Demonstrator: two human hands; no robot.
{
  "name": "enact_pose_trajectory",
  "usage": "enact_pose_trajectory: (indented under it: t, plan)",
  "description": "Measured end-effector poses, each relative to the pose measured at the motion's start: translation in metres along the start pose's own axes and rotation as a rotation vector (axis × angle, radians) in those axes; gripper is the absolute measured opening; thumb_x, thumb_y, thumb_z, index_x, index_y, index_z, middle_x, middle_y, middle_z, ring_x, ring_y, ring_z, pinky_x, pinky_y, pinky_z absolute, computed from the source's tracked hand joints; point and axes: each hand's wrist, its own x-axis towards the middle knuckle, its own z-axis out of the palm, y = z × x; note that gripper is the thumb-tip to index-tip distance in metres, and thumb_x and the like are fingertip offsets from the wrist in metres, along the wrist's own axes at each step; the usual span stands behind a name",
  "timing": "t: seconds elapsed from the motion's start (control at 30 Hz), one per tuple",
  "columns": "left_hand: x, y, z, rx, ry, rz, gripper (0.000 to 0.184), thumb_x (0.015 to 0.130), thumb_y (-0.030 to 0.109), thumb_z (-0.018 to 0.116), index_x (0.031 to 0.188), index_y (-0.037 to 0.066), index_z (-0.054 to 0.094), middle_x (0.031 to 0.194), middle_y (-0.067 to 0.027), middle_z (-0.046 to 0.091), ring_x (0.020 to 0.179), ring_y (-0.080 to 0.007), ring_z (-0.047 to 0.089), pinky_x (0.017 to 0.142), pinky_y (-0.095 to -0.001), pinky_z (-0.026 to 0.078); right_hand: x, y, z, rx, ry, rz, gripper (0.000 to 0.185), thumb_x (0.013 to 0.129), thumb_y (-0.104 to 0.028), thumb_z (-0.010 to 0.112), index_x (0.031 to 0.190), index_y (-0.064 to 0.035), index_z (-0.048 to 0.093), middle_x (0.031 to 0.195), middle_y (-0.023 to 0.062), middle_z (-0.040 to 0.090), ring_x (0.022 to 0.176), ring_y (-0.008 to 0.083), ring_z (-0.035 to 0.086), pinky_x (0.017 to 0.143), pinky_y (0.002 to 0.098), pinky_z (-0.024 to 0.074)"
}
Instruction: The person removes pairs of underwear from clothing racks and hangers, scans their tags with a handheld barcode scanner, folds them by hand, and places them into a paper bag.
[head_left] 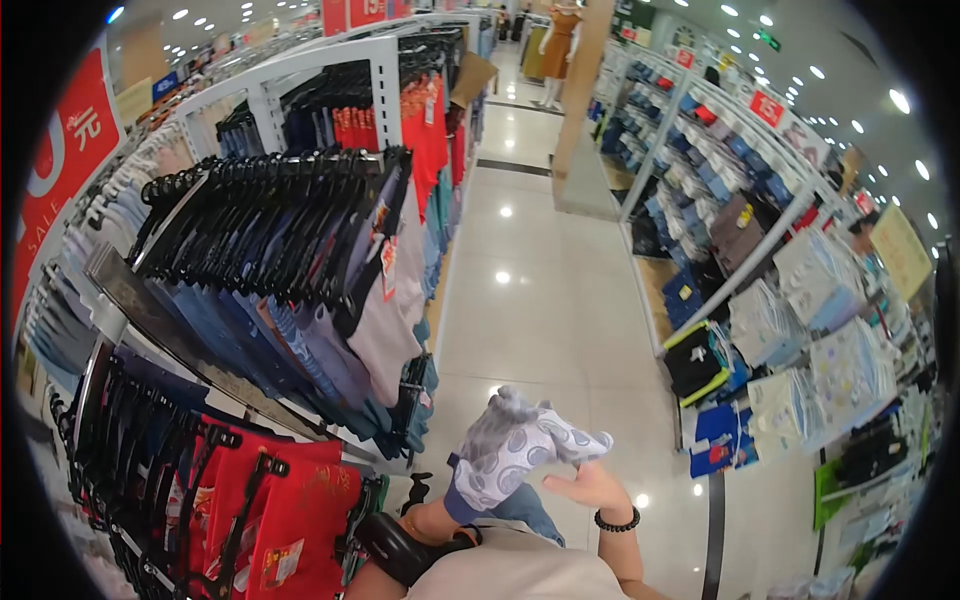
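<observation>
A glossy pale tiled floor point(545, 300) runs away between clothing displays. On the left, a metal rack point(392, 95) stands behind rows of trousers point(215, 310) on black plastic hangers point(270, 165); on the right, a slanted white-framed display point(745, 262) carries packaged garments. At far left a curved red sign point(65, 180) reads "SALE" and "元"; a smaller red sign point(767, 109) at right shows "15". Nearer left hang red garments point(300, 500) with gold decoration and a pale label point(283, 562) too small to read. At near centre, above the floor, is a soft, crumpled whitish cloth garment point(515, 455) with blue-grey circles and a purple-blue band. The left hand is hidden by it, so its fingers cannot be told. The right hand point(598, 487) is at its right edge, thumb stretched sideways; whether its fingers pinch the cloth is unclear. A black beaded bracelet point(617, 520) circles the right wrist.
</observation>
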Motion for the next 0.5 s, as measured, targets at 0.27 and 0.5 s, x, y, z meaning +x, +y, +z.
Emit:
enact_pose_trajectory:
  t: [0.27,0.5]
  plan:
    - [0.085,-0.007,-0.022,-0.727,0.068,-0.31,0.047,0.093,0.022,0.044,0.135,0.006,0.031,0.131,-0.0082,0.041,0.121,-0.0208,0.041,0.1,-0.0341,0.037,0.047,0.102,-0.07,-0.12,-0.437,0.35,0.038,0.076,-0.02,0.071,0.106,0.0009,0.06,0.095,0.0094,0.066,0.087,0.0163,0.06,0.078,0.0293,0.0471]
    - [0.241,0.024,-0.009,-1.288,-0.038,-0.25,0.047,0.093,0.026,0.043,0.134,0.005,0.033,0.132,-0.009,0.04,0.121,-0.0212,0.041,0.1,-0.0347,0.036,0.097,0.148,-0.186,-0.193,-0.252,0.258,0.033,0.071,-0.018,0.075,0.097,-0.0002,0.065,0.087,0.0081,0.067,0.079,0.0137,0.062,0.073,0.0271,0.0481]
